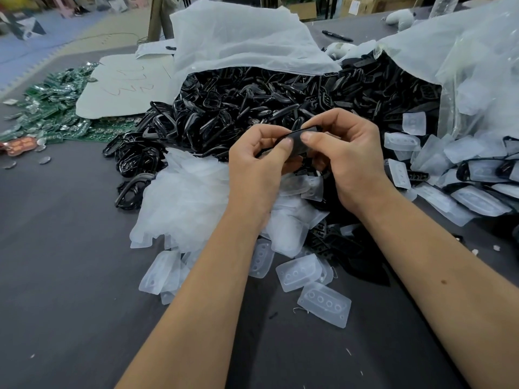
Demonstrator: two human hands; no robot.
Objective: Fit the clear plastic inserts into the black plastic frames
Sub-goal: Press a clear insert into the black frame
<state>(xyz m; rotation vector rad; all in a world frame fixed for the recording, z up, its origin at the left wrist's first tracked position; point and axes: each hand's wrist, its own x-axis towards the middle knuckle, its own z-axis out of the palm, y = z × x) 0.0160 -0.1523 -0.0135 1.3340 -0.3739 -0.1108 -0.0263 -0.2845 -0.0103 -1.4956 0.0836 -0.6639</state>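
Observation:
My left hand [257,161] and my right hand [346,153] together pinch one black plastic frame [298,141] above the table, both thumbs pressing on its greyish centre panel. Whether a clear insert sits in it I cannot tell. Behind the hands a large heap of black frames [252,102] spills from an open plastic bag [238,40]. Clear plastic inserts [324,304] with round holes lie loose on the grey table below my hands, and more clear inserts [412,123] are piled at the right.
Green circuit boards [53,108] lie scattered at the far left beside a white sheet [126,85] with red writing. A second plastic bag [477,66] stands at the right. A black marker [337,35] lies far back. A crumpled clear bag [185,197] sits left of my hands.

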